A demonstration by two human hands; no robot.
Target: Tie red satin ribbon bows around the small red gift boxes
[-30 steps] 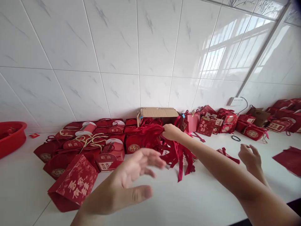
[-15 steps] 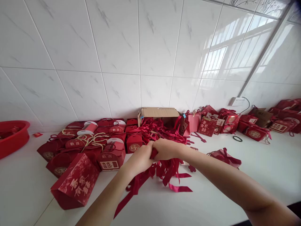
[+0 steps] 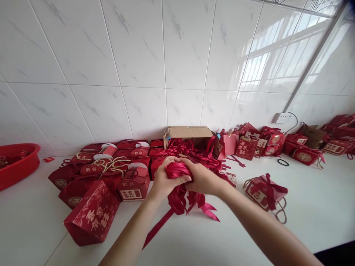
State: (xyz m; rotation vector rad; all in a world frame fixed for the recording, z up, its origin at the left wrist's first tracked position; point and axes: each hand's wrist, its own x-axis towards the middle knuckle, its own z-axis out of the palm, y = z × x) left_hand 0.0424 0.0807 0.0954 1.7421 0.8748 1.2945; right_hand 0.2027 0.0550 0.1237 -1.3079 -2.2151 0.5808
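Note:
Both hands are wrapped round a thick bundle of shiny red ribbons [image 3: 179, 170] above the middle of the counter. My left hand [image 3: 161, 180] closes on its left side, with the thumb laid across the front. My right hand [image 3: 203, 178] grips the right side, its fingers partly hidden behind the bundle. Loose ribbon ends hang below the hands, and one long tail trails toward the front left. Just behind, an open cardboard box [image 3: 190, 132] lies on its side with more red ribbons [image 3: 203, 157] spilling out.
Several red gift boxes [image 3: 134, 184] crowd the left, some with cream cords; one tilted box [image 3: 93, 216] is nearest. A red basin [image 3: 19, 162] stands far left. On the right are a bow-tied gift box [image 3: 264, 192], a black ring [image 3: 283, 162] and a power strip [image 3: 283, 118] by the wall.
My hands have turned and spread slightly round the ribbon bundle, so its folded top now shows between them. The bow-tied box at right is less covered by my arm.

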